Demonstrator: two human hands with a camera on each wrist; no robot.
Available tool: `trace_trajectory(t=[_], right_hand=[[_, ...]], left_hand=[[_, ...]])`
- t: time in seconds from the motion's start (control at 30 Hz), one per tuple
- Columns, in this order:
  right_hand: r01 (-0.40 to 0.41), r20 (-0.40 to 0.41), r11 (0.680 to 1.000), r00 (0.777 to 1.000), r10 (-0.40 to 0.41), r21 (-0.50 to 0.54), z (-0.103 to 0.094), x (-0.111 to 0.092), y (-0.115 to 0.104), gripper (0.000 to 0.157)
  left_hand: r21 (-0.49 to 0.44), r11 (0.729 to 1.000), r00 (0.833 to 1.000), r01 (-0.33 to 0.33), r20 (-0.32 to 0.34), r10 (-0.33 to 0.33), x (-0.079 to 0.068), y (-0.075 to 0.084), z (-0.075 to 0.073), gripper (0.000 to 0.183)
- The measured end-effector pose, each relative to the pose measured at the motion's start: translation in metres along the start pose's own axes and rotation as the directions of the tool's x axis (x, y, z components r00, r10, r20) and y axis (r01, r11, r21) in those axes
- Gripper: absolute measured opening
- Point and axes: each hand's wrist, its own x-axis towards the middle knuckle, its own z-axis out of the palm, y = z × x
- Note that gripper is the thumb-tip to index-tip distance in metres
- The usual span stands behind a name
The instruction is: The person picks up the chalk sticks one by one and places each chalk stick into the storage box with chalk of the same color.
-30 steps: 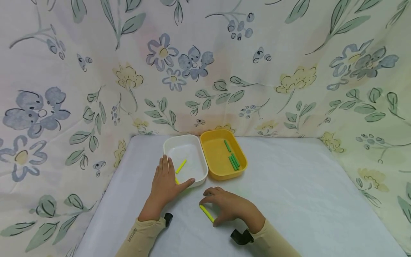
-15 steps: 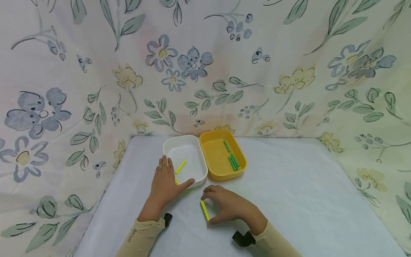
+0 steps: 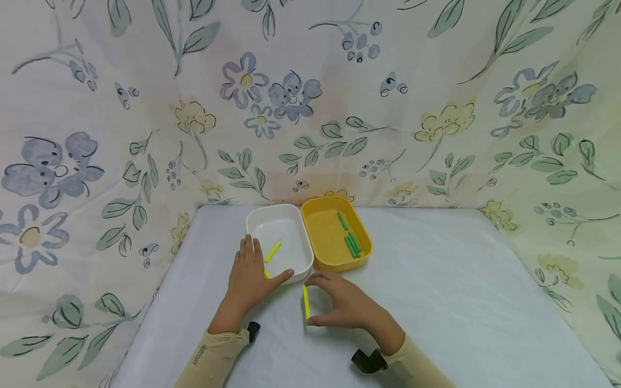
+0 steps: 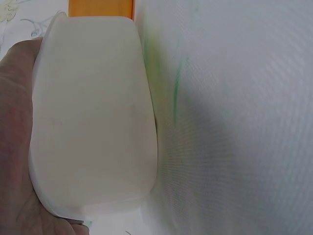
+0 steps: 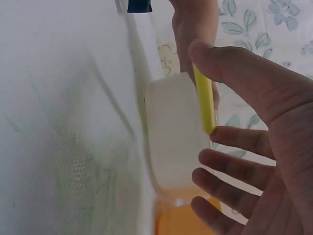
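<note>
My right hand (image 3: 346,302) pinches a yellow chalk-like stick (image 3: 306,303) by its two ends, between thumb and index finger. In the right wrist view the stick (image 5: 205,100) is clear of the cloth, and the other fingers are spread. My left hand (image 3: 252,275) rests at the near left corner of the white tub (image 3: 291,221), fingers straight along its left rim and thumb out over the near rim. Inside that tub lie a yellow stick (image 3: 273,251) and another yellow stick (image 3: 267,274), partly hidden by the left hand.
A yellow tub (image 3: 330,261) stands against the white tub's right side, with several green sticks (image 3: 352,245) in it. Both sit on a white cloth (image 3: 436,280) that has green streaks. A floral curtain (image 3: 310,108) hangs behind and around the table.
My right hand has moved the yellow stick away from me toward the white tub, and the stick has turned closer to upright in the head view. The left hand has stayed put.
</note>
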Motion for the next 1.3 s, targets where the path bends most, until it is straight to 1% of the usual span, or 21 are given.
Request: trace_trajectory(t=[0.23, 0.47, 0.57, 0.73, 0.83, 0.9, 1.07, 1.17, 1.3], right_hand=[[-0.004, -0.081, 0.999, 0.997, 0.008, 0.049, -0.002, -0.001, 0.0, 0.078], [-0.002, -0.169, 0.996, 0.985, 0.017, 0.092, -0.004, -0.001, -0.003, 0.076], [0.006, -0.2, 0.998, 0.98, 0.008, 0.068, -0.004, -0.001, -0.003, 0.075], [0.034, -0.245, 0.999, 0.969, -0.038, -0.022, -0.005, 0.002, 0.0, 0.077], [0.042, -0.268, 0.998, 0.962, -0.052, -0.044, -0.006, 0.005, 0.001, 0.076], [0.028, -0.278, 0.998, 0.96, -0.04, -0.049, -0.008, 0.008, 0.002, 0.075], [-0.04, -0.297, 0.996, 0.955, 0.014, -0.079, -0.01, 0.015, 0.005, 0.073], [-0.061, -0.298, 0.994, 0.954, 0.031, -0.093, -0.012, 0.019, 0.007, 0.073], [-0.074, -0.295, 0.994, 0.954, 0.046, -0.086, -0.014, 0.023, 0.009, 0.073]], left_hand=[[-0.009, 1.0, 1.0, -0.006, -0.014, 0.006, 0.001, -0.001, 0.0, 0.136], [0.005, 1.0, 1.0, -0.001, -0.003, 0.001, 0.002, -0.003, 0.003, 0.137], [0.01, 1.0, 1.0, -0.002, -0.003, 0.002, 0.001, -0.004, 0.003, 0.138], [0.002, 1.0, 1.0, -0.006, -0.007, 0.007, 0.001, -0.004, 0.003, 0.138], [-0.004, 1.0, 1.0, -0.005, -0.008, 0.005, 0.001, -0.004, 0.003, 0.138], [-0.005, 1.0, 1.0, -0.004, -0.005, 0.004, 0.001, -0.004, 0.003, 0.139], [-0.007, 1.0, 1.0, -0.004, -0.006, 0.004, 0.002, -0.004, 0.003, 0.14], [-0.007, 1.0, 1.0, -0.008, -0.008, 0.008, 0.002, -0.005, 0.004, 0.14], [-0.01, 1.0, 1.0, -0.011, -0.01, 0.01, 0.002, -0.006, 0.005, 0.14]])
